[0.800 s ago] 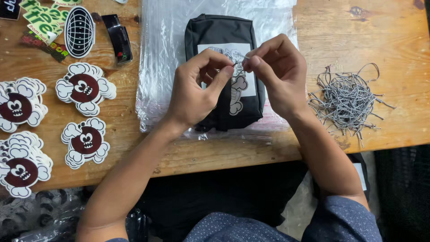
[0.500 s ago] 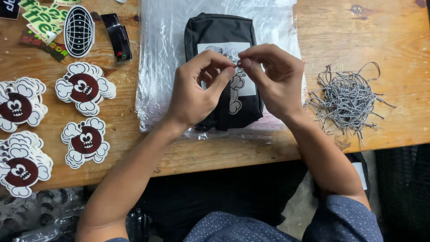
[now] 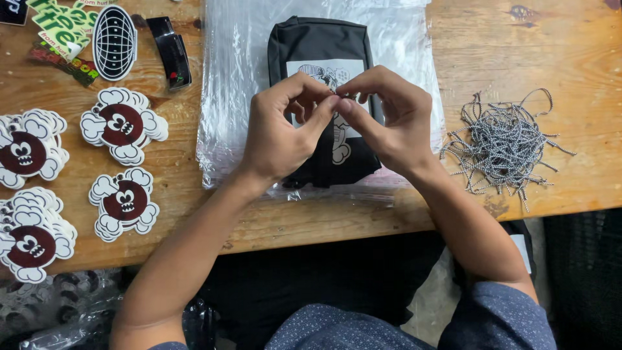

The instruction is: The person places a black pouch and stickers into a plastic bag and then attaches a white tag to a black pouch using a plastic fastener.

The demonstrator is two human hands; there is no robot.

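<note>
Both hands have drawn closer, left hand (image 3: 282,133) and right hand (image 3: 392,120) now pressed fingertip to fingertip, pinching something too small to tell. Below them at frame centre lies one black fabric pouch (image 3: 321,45). Four stacks of round maroon cartoon-face stickers (image 3: 123,126) sit at left.

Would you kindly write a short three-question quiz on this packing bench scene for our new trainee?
1. True or false: the left hand and right hand meet fingertip to fingertip above the black pouch.
2. Which lies right of the clear plastic bags? A) cartoon stickers B) pile of grey cords C) black clip
3. What surface is everything on?

Key: 1 true; 2 B; 3 the wooden table.
</note>
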